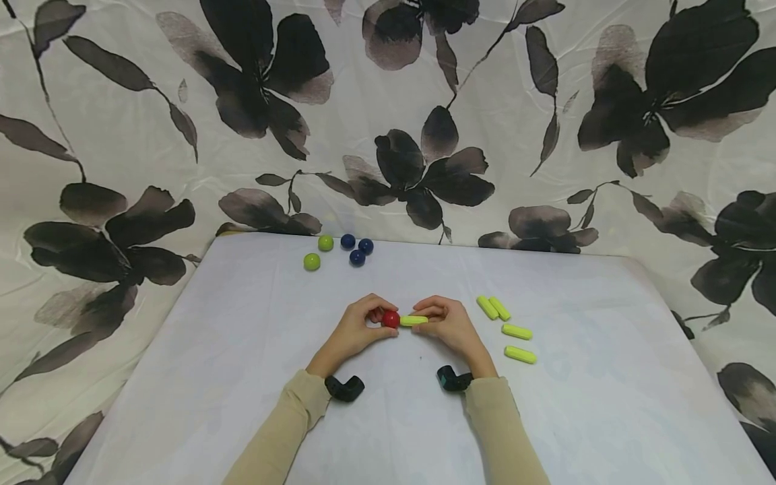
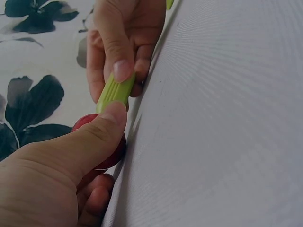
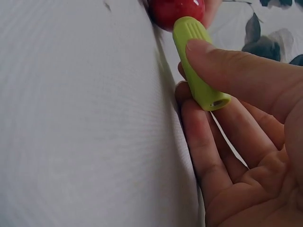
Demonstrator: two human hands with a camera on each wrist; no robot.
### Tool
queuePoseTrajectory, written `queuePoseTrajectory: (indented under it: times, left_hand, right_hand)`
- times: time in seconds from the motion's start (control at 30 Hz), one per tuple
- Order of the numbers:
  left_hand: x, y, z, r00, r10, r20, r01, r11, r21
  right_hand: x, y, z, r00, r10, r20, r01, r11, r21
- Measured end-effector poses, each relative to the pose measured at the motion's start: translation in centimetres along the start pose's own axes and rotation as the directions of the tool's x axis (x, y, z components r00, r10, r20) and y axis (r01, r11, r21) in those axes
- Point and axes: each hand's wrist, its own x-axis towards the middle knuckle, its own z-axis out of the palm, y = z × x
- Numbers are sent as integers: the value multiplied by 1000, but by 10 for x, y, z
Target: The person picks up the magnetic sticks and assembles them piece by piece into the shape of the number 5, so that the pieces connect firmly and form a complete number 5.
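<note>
Over the middle of the white table, my left hand (image 1: 359, 323) pinches a glossy red ball (image 1: 391, 318) between thumb and fingers. My right hand (image 1: 448, 325) holds a yellow-green ribbed stick (image 1: 411, 320) by thumb and fingertips. One end of the stick meets the ball in the right wrist view, where the ball (image 3: 175, 12) is partly cut off by the top edge. From the left wrist, my left thumb hides part of the ball and of the stick's near end, while the right thumb lies along the stick (image 2: 116, 91).
Several matching yellow-green sticks (image 1: 516, 331) lie right of my right hand. Two green balls (image 1: 312, 261) and three dark blue balls (image 1: 357, 257) sit near the table's back edge, left of centre. A flower-patterned cloth (image 1: 339, 114) hangs behind the table (image 1: 594, 391).
</note>
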Motion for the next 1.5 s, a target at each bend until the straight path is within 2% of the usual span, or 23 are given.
queuePoseTrajectory:
  times: [0.77, 1.0, 1.37, 1.5]
  left_hand:
    - [0, 1, 0, 1000, -11, 5, 11, 1000, 7]
    - [0, 3, 0, 1000, -23, 0, 23, 1000, 9]
    - [0, 1, 1, 1000, -20, -2, 20, 1000, 7]
    - [0, 1, 1, 1000, -25, 0, 25, 1000, 13]
  right_hand:
    - [0, -1, 0, 1000, 22, -18, -22, 999, -23]
    - [-1, -3, 0, 1000, 28, -11, -28, 1000, -2]
    - [1, -3, -2, 1000, 1, 14, -1, 1000, -7]
    - [5, -10, -3, 1000, -18, -6, 18, 999, -37]
